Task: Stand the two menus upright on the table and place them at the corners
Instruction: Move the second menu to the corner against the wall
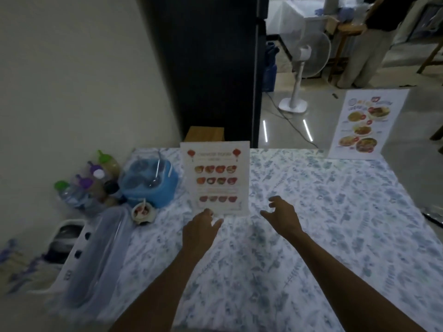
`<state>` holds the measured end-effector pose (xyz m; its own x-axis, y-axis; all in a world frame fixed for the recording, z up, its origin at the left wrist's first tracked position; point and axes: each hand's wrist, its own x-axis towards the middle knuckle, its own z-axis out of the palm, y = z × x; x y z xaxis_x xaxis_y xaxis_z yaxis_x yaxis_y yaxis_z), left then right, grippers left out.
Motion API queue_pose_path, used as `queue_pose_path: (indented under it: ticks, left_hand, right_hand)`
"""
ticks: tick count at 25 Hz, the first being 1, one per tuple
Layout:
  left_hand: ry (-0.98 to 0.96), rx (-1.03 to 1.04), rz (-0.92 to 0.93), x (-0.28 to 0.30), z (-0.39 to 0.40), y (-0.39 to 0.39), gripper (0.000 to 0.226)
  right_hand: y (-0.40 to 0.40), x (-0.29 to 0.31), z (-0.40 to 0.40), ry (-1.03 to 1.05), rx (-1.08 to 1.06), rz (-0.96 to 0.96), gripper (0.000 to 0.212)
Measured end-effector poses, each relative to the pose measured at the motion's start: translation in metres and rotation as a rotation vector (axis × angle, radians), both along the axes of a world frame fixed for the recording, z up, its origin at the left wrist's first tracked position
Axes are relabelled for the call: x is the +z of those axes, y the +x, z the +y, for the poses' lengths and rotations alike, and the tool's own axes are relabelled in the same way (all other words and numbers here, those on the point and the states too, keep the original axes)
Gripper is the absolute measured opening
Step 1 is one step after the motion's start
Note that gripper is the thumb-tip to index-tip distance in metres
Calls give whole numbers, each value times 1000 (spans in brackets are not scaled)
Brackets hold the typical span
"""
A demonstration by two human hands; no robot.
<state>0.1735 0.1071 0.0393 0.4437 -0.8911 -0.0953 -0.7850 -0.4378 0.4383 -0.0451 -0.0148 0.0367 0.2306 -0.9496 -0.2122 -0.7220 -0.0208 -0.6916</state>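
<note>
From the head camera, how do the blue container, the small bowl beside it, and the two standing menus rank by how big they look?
1. Near menu looks largest.
2. Far-corner menu looks a bit smaller, but it stands farther off, so they may match.
3. Blue container.
4. Small bowl.

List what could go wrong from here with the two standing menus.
The upright white menu with red lanterns stands mid-table, not at a corner; a nudge from the left hand by its base could topple it. The blue lidded condiment caddy crowds its left side. The white food-photo menu sits near the far right edge and might slide off.
</note>
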Motion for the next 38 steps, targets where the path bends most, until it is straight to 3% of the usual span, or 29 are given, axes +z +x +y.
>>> queue_pose_path:
  ticks: [4,8,10,13,21,25,31,35,38]
  left_hand:
    - [-7,152,26,-16,3,40,51]
    - [-44,284,120,-25,-27,71,72]
    - [-70,278,203,-32,-48,81,68]
    - [-125,293,331,-45,-70,90,38]
    - [-176,210,386,-50,-74,110,41]
    - [-141,108,350,-35,-103,126,45]
    - [-178,-49,359,11,-209,185,54]
    - [-230,-137,444,62,-275,252,83]
    - [-314,-147,283,85,-297,317,70]
  right_hand:
    - [32,-13,-7,13,41,15,61]
    - [47,-30,-33,35,94,18,72]
    - [58,-39,-46,63,167,-1,59]
    - [72,-51,-58,22,303,65,24]
    - [70,-69,-65,-80,346,14,20]
    - [83,-55,-76,-53,318,63,22]
    - [130,0,-145,-156,152,131,33]
    - [193,50,-191,-217,64,120,33]
    - [257,71,-221,-259,83,114,34]
